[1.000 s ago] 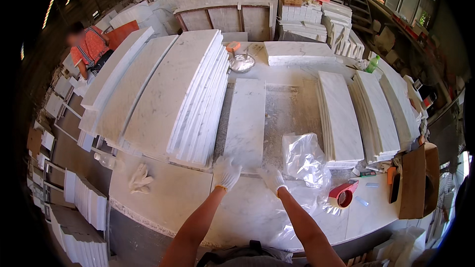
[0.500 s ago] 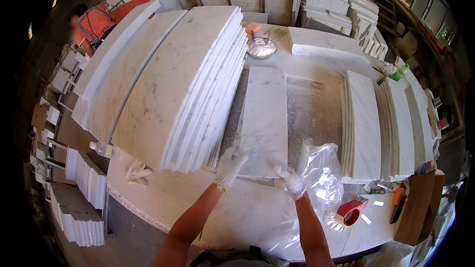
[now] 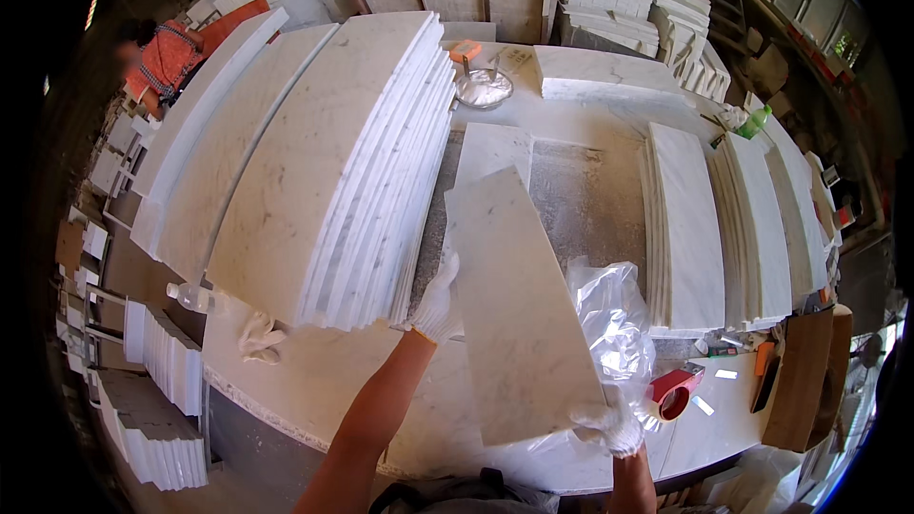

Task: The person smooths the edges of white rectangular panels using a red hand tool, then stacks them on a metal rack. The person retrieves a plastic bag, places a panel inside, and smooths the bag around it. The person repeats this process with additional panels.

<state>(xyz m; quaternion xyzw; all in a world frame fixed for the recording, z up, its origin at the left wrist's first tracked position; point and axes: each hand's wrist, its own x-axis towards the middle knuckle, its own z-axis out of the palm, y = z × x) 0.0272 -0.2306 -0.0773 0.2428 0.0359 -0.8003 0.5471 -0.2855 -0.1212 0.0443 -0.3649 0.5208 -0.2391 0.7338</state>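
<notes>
Two gloved hands grip one marble slab [image 3: 519, 305], raised and tilted above table [image 3: 314, 390]. Left hand [image 3: 438, 300] clamps left long edge near midpoint; right hand [image 3: 612, 426] pinches near right corner. Long axis runs away from person, leaning left. Crumpled clear plastic wrap [image 3: 614, 319] just right; red tape roll [image 3: 674, 395] beyond; green bottle [image 3: 752, 121] far right.

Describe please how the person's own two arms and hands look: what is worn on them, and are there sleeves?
Both hands wear white knitted work gloves: the left hand and the right hand. The left glove seems to end in a thin orange cuff edge at the wrist. Both forearms are bare, with no sleeves, watch or markings visible. They enter from the lower edge of the picture.
</notes>
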